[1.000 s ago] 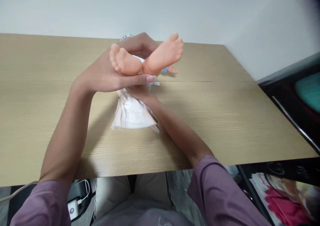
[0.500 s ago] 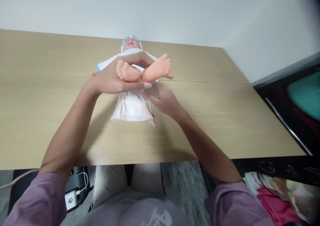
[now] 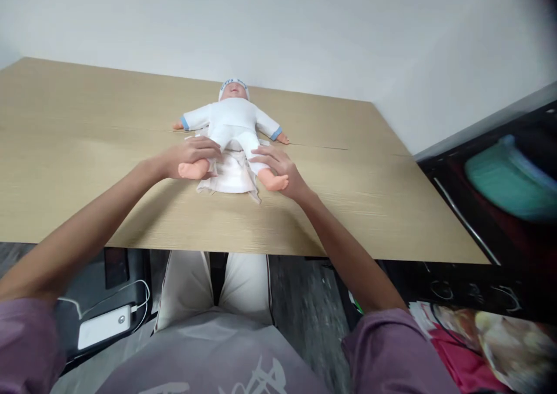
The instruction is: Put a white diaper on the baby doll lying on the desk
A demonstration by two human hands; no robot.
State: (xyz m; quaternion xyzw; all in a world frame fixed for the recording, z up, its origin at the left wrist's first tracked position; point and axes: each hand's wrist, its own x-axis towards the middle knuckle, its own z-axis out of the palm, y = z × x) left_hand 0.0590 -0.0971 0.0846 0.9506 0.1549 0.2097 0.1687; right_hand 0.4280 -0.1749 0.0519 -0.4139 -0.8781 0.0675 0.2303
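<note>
A baby doll (image 3: 232, 115) in a white outfit with blue cuffs and a lettered cap lies on its back on the table, feet towards me, legs spread. My left hand (image 3: 189, 153) is wrapped around the doll's leg on the left, its bare foot (image 3: 194, 169) sticking out below my fingers. On the other leg, my right hand (image 3: 285, 170) closes over the shin, fingers on top, beside the second foot (image 3: 272, 180). Under the doll's bottom and between its legs lies a spread white diaper (image 3: 232, 176); its back part is hidden by the doll.
The wooden table (image 3: 357, 208) ends at a wall behind the doll. A black stand with a green basin (image 3: 509, 179) is at the right. Below the table edge are a white power bank (image 3: 104, 326) with a cable on a black seat, and a pink bag (image 3: 465, 359) at right.
The doll's raised legs have come down and apart onto the diaper. My left hand has moved from holding both ankles to the left leg; my right hand has moved onto the other leg.
</note>
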